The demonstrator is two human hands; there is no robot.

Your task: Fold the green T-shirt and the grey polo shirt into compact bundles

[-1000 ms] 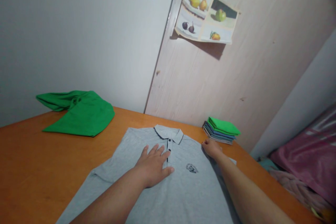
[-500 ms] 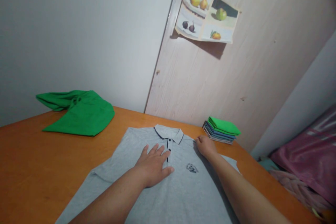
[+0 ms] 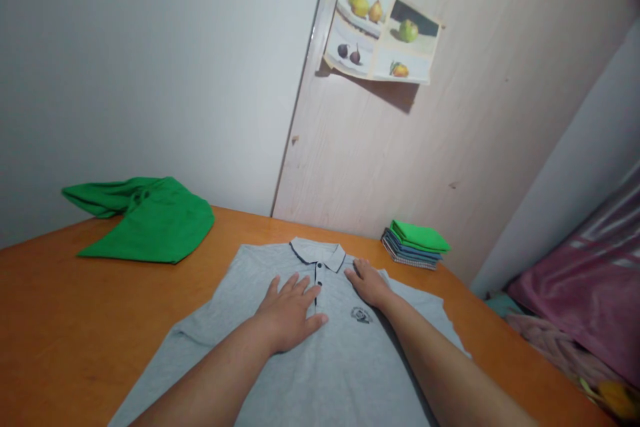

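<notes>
The left hand [image 3: 287, 320] lies palm down with fingers spread wide beside the button placket, pinching nothing. The right hand [image 3: 370, 283] rests near the shoulder just beside the collar [image 3: 317, 251], thumb apart from the fingers; it seems to grip nothing, though the undersides of its fingertips are hidden. Beneath both is a grey short-sleeved polo shirt [image 3: 330, 373], front up on the orange-brown tabletop [image 3: 60, 320]. For smoothing, I judge the flat left palm best used as an anchor, pressing lightly so the placket lies straight, while the right strokes outward from the collar, easing out ripples along the shoulder and sleeve.

The chest emblem [image 3: 361, 315] has dark lettering arched over a round motif, too small to read; no brand is legible. Farther out are a stack of folded cloths [image 3: 415, 247], a crumpled green garment [image 3: 165, 220] and a fruit poster [image 3: 383, 30] without readable writing.
</notes>
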